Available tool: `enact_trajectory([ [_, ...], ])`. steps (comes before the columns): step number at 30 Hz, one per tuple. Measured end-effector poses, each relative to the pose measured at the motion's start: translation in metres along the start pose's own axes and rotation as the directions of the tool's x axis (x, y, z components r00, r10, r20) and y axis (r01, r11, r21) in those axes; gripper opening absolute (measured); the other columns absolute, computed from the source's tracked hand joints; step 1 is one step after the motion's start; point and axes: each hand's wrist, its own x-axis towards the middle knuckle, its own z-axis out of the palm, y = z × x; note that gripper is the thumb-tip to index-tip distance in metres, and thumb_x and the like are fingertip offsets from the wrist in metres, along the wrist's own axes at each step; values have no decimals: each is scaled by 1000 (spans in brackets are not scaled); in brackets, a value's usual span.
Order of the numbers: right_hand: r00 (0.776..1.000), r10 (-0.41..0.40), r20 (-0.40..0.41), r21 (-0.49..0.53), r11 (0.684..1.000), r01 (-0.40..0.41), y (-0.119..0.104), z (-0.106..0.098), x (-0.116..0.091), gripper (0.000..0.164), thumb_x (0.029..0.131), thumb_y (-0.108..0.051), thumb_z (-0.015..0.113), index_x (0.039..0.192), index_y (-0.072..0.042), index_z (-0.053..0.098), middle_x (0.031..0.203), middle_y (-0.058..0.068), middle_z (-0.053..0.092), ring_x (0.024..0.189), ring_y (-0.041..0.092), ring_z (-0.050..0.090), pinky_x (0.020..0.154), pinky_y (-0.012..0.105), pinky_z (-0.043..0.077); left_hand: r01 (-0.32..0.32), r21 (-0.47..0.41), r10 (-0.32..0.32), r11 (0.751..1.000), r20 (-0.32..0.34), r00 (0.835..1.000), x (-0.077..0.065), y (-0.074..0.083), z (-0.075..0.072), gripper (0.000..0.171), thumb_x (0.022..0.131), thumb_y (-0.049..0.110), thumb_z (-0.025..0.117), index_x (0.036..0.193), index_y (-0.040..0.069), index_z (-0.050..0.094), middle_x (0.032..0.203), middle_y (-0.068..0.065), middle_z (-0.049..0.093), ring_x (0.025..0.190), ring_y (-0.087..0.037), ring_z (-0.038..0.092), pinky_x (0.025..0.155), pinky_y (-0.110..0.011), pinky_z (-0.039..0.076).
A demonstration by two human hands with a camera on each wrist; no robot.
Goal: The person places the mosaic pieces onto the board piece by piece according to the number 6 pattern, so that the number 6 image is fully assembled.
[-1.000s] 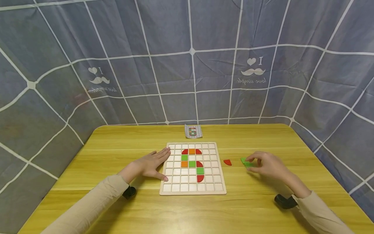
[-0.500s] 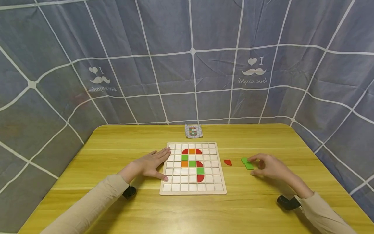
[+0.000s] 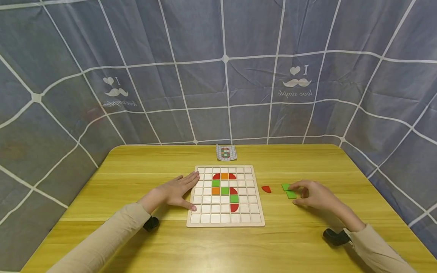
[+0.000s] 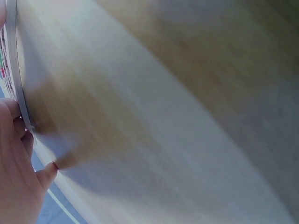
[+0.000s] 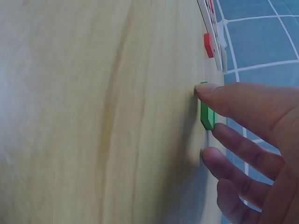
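A wooden grid board (image 3: 211, 219) bears red quarter-round, orange square and green square tiles. My left hand (image 3: 175, 192) lies spread at the board's left edge, fingertips and thumb on its rim. To the board's right, two green square tiles lie corner to corner, a farther tile (image 3: 285, 187) and a nearer green tile (image 3: 291, 195). My right hand (image 3: 315, 195) pinches around the nearer one, thumb at its near side and index finger at its far side. In the right wrist view, the green tile (image 5: 205, 114) shows between thumb and index finger; the other fingers are loosely bent.
A red quarter-round tile (image 3: 266, 189) lies between the board and the green tiles. Behind the board, a small paper card (image 3: 225, 152) shows a coloured grid pattern. A grey curtain (image 3: 205, 87) with white lines hangs behind the wooden table (image 3: 225, 250).
My right hand has shifted slightly right and toward me, uncovering more of the green tiles. The nearer green tile has slid a little away from the farther one. My left hand stays put.
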Motion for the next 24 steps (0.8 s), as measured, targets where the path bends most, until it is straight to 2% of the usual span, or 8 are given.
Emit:
enact_trajectory([
  [8, 1000, -15, 4, 18, 1000, 15, -1, 3, -1, 35, 77, -23, 80, 108, -11, 70, 94, -1, 72, 67, -3, 55, 58, 20, 46, -8, -7, 7, 1000, -7, 1000, -3, 3, -3, 111, 80, 70, 57, 155, 5, 8, 163, -13, 0, 151, -28, 6, 120, -54, 13],
  [18, 1000, 3, 17, 15, 1000, -3, -4, 3, -1, 29, 78, -24, 79, 104, -13, 72, 84, -7, 68, 64, -1, 51, 55, 20, 43, -3, 0, 3, 1000, -8, 1000, -2, 3, -2, 110, 80, 71, 57, 155, 6, 8, 163, -11, 0, 151, -27, 6, 121, -53, 13],
  [24, 1000, 5, -14, -37, 999, -5, -7, 0, -1, 30, 75, -29, 81, 99, -14, 73, 80, -10, 67, 65, -2, 49, 57, 20, 42, -6, 8, 6, 1000, -13, 1000, -3, 4, -3, 111, 80, 70, 58, 155, 5, 8, 163, -12, 0, 151, -27, 6, 121, -53, 14],
])
